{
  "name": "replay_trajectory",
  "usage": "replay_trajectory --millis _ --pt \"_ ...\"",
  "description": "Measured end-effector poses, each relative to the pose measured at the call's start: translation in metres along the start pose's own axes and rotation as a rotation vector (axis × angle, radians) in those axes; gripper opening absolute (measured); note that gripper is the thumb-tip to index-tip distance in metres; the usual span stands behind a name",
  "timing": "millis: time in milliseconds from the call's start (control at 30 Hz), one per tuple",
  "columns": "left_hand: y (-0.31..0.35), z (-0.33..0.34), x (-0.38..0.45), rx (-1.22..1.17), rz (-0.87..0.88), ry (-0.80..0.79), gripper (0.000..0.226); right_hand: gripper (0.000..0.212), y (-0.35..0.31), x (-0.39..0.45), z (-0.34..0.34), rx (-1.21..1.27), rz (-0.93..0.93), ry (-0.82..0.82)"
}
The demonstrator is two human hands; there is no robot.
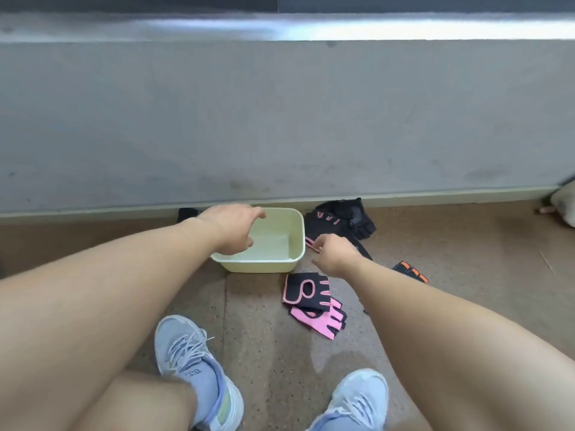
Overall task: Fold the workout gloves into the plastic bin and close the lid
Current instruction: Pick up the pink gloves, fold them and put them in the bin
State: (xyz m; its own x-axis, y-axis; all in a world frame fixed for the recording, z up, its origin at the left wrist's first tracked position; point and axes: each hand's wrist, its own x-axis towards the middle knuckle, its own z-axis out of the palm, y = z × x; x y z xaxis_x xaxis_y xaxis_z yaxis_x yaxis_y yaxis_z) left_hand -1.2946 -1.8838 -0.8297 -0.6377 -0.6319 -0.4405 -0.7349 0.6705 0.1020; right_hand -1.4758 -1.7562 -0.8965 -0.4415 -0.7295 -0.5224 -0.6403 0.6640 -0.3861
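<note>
A cream plastic bin (297, 241) stands open on the floor near the wall, with nothing inside it. My left hand (231, 227) hovers over the bin's left side, fingers loosely spread and holding nothing. Just right of the bin, my right hand (334, 253) pinches the pink-trimmed edge of a black glove (326, 222). That glove lies in a small pile with another black glove (357, 217). A black and pink pair of gloves (311, 301) lies flat in front of the bin. A black and orange glove (410, 272) lies further right.
A grey wall (280, 119) runs right behind the bin. A dark item (186, 214) lies at the wall, left of the bin. My two light blue sneakers (189, 365) are on the floor below the gloves. A pale object (564, 206) sits at the far right.
</note>
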Motion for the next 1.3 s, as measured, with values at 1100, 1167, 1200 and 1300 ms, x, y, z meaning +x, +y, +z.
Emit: replay_trajectory --millis 1100,1167,1200,1300 --pt "0.001 0.075 0.053 -0.266 -0.115 -0.216 0.046 0.041 -0.01 0.065 0.148 0.307 0.008 -0.127" --pt "0.015 0.081 0.055 -0.23 -0.087 -0.224 0.046 0.062 0.03 0.067 0.139 0.001 0.03 0.032" --pt "0.023 0.084 0.056 -0.215 -0.069 -0.228 0.045 0.077 0.051 0.068 0.137 -0.087 0.041 -0.004" --pt "0.044 0.09 0.061 -0.187 -0.015 -0.235 0.042 0.095 0.101 0.062 0.147 -0.265 0.037 -0.253"
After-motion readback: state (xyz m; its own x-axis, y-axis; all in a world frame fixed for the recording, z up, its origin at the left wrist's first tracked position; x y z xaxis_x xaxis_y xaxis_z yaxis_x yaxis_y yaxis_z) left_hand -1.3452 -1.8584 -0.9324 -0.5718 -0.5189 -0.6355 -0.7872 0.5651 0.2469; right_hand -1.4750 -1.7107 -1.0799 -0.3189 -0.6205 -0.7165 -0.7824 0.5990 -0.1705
